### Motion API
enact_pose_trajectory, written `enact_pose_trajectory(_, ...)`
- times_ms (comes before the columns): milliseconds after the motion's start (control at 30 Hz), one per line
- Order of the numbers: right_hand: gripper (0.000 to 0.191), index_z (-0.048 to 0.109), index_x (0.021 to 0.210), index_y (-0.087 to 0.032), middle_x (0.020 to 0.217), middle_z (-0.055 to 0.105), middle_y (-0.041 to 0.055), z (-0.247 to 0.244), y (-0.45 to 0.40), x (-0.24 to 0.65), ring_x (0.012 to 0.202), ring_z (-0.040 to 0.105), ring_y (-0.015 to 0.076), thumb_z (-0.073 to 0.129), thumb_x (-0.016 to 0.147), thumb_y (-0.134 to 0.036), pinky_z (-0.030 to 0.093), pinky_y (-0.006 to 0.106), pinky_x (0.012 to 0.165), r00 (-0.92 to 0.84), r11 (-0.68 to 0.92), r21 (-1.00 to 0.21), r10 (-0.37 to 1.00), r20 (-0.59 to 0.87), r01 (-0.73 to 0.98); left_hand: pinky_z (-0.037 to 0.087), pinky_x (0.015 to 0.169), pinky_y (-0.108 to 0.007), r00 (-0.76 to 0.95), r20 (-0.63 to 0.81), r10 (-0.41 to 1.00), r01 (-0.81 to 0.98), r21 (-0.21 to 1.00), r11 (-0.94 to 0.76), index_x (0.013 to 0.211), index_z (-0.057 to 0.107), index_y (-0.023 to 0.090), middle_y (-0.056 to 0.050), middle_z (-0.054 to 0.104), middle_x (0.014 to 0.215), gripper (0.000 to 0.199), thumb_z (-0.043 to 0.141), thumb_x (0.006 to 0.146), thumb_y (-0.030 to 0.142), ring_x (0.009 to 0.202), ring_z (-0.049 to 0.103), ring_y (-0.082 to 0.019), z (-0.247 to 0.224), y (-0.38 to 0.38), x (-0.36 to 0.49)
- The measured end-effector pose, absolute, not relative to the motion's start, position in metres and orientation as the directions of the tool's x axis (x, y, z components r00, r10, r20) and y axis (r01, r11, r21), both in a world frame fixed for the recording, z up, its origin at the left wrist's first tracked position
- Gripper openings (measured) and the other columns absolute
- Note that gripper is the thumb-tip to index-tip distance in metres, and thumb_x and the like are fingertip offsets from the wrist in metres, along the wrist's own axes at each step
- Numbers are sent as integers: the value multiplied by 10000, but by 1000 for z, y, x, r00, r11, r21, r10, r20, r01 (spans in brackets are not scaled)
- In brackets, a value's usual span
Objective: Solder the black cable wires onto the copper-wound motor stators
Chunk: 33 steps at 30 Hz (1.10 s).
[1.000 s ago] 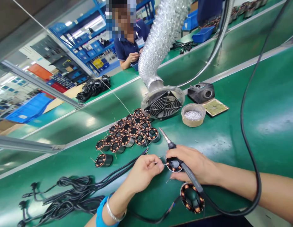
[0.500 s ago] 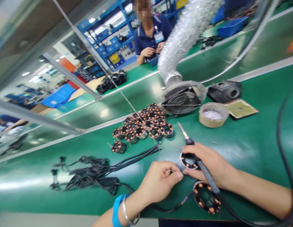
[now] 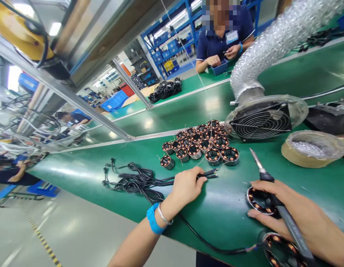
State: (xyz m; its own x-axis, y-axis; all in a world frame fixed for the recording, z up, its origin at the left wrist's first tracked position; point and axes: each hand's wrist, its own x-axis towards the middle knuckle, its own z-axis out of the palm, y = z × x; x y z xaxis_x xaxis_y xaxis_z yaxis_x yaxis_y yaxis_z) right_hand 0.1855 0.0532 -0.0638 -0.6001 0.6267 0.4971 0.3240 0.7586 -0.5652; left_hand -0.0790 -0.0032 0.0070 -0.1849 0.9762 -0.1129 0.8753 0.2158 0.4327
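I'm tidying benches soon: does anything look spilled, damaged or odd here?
Nothing looks plainly spilled or damaged. Mildly odd: the right hand holds a soldering iron and a copper-wound ring at once, crowding one grip.

At the top, right of centre, I see a person [image 3: 216, 46] in a dark blue shirt, both hands at a small blue box [image 3: 220, 69]. A crinkled silver hose [image 3: 283, 50] runs down from my upper right to a round-grilled fan [image 3: 259, 120]. Blue shelves [image 3: 192, 31] stand at top centre, a yellow machine [image 3: 24, 29] fills my upper left, and striped tape [image 3: 42, 237] crosses the floor [image 3: 85, 230] at lower left.
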Motion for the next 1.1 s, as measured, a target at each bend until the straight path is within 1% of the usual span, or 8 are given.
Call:
enact_pose_trajectory(67,460,519,1226,-218,972,644,65,-66,54,187,755,671,200,615,874,-499,579,294,644,-602,762,-552,627,495,339,314,599,-270,-221,-86,971,887,397,237,916,698,203,-9,609,656,136,663,821,294,635,541,-192,0,1,-90)
enact_pose_trajectory(267,467,520,1227,-214,970,649,54,-69,53,186,745,672,182,606,877,-511,565,266,639,-604,760,-545,631,486,355,299,552,-244,-239,-31,970,836,501,222,775,625,184,42,448,530,194,548,879,329,524,437,-136,10,-4,-109)
enact_pose_trajectory(400,438,512,1224,-209,931,654,53,-65,54,186,683,662,167,596,893,-483,558,256,598,-617,770,-548,613,493,328,254,470,-223,-127,3,992,658,748,82,738,545,180,65,371,517,354,516,862,510,470,316,-101,49,-26,-111)
enact_pose_trajectory(500,454,518,1225,-213,940,665,60,-58,56,187,686,670,175,614,876,-487,562,259,591,-611,776,-550,604,511,307,207,459,-222,88,-40,995,499,866,-9,766,585,170,94,295,478,272,612,843,430,446,241,-79,60,-37,-89)
enact_pose_trajectory(667,399,522,1193,-219,1019,668,80,-29,50,185,876,683,210,647,842,-362,577,281,717,-532,714,-637,674,512,291,220,476,-220,155,-201,967,584,808,75,769,569,169,100,325,472,161,615,856,295,438,289,-73,31,-23,-51)
enact_pose_trajectory(800,305,512,1120,-230,902,672,16,-12,45,173,776,668,133,598,837,-158,561,234,724,-487,621,-762,731,479,183,231,512,-236,122,-186,975,668,742,58,789,556,176,94,301,501,173,562,893,314,483,320,-98,11,-15,-45)
enact_pose_trajectory(967,295,504,1093,-227,813,641,-12,-4,44,167,678,634,102,547,836,-87,533,205,642,-459,639,-761,712,531,111,239,525,-250,158,-182,971,680,733,27,829,572,179,89,305,512,191,549,910,350,495,336,-112,11,-16,-44)
enact_pose_trajectory(1100,284,503,1082,-224,800,625,-18,6,46,164,641,606,93,546,835,-91,517,191,612,-485,662,-745,679,551,80,333,625,-252,274,-145,951,631,773,-64,851,623,179,21,537,669,281,441,974,354,638,471,-131,24,-3,-43)
